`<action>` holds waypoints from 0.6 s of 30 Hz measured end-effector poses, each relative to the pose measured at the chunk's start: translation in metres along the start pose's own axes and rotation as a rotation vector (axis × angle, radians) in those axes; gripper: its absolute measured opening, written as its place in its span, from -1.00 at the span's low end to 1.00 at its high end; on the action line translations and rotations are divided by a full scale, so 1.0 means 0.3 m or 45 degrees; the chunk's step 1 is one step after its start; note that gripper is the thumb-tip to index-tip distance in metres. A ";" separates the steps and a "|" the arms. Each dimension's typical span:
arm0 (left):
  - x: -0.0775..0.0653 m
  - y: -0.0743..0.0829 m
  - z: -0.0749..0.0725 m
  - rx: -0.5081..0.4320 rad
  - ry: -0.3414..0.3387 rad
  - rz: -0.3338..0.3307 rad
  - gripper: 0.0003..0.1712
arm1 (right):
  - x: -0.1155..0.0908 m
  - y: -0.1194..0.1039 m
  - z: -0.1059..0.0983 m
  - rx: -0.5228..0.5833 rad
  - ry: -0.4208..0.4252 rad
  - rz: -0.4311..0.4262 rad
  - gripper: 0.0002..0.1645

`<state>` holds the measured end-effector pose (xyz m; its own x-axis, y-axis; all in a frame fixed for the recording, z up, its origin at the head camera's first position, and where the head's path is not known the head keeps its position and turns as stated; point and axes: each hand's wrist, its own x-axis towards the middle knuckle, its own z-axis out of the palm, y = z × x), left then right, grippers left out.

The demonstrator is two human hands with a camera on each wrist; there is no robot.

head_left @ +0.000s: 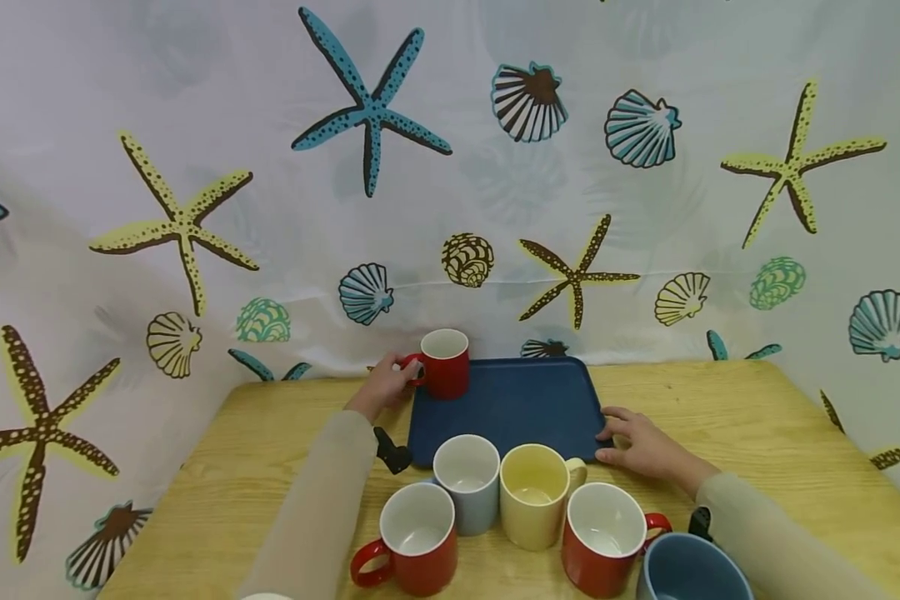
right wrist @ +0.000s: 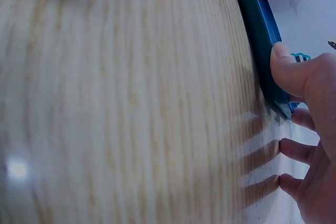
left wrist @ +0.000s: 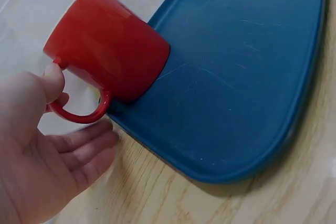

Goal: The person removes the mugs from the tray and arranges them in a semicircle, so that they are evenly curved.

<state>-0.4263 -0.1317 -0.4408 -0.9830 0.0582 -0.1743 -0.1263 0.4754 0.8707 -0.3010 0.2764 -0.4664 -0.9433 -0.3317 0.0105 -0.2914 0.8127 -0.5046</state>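
Note:
My left hand [head_left: 382, 385] pinches the handle of a red mug [head_left: 447, 372], which has a white inside. The mug stands upright at the far left corner of a dark blue tray [head_left: 525, 417]. In the left wrist view, the thumb and a finger of the left hand [left wrist: 42, 145] meet at the red mug's [left wrist: 110, 45] handle, while the other fingers extend below it. At the tray's near right corner lies my right hand [head_left: 648, 450], thumb touching the rim. The right wrist view shows the right hand [right wrist: 315, 114] with its other fingers spread, some fingertips on the table.
In front of the tray stand a light blue mug [head_left: 474, 508], a yellow mug [head_left: 532, 521], a red mug [head_left: 420, 567] at left, another red mug [head_left: 596, 567] at right and a darker blue mug [head_left: 663, 575]. A patterned curtain [head_left: 450, 183] rises behind the wooden table [head_left: 270, 467].

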 end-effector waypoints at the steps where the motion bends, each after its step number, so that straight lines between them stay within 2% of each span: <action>1: 0.001 -0.002 0.000 -0.008 -0.004 -0.004 -0.56 | 0.000 0.002 0.001 0.003 0.001 0.000 -0.70; 8: -0.026 0.002 -0.011 -0.059 0.031 -0.011 -0.56 | 0.012 -0.006 0.006 0.030 0.003 -0.016 -0.70; 10: -0.036 0.008 -0.016 -0.086 0.034 -0.037 -0.55 | 0.014 -0.009 0.009 0.031 -0.007 -0.016 -0.69; 14: -0.050 0.028 -0.021 -0.167 0.014 -0.076 -0.51 | 0.013 -0.004 0.014 0.037 -0.006 -0.025 -0.69; 18: -0.055 0.042 -0.012 -0.165 -0.050 -0.084 -0.49 | -0.001 0.008 0.017 0.055 0.007 -0.016 -0.70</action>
<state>-0.4120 -0.1298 -0.4255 -0.9663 0.0657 -0.2489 -0.2093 0.3620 0.9084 -0.3007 0.2760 -0.4719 -0.9405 -0.3390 0.0219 -0.2962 0.7868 -0.5415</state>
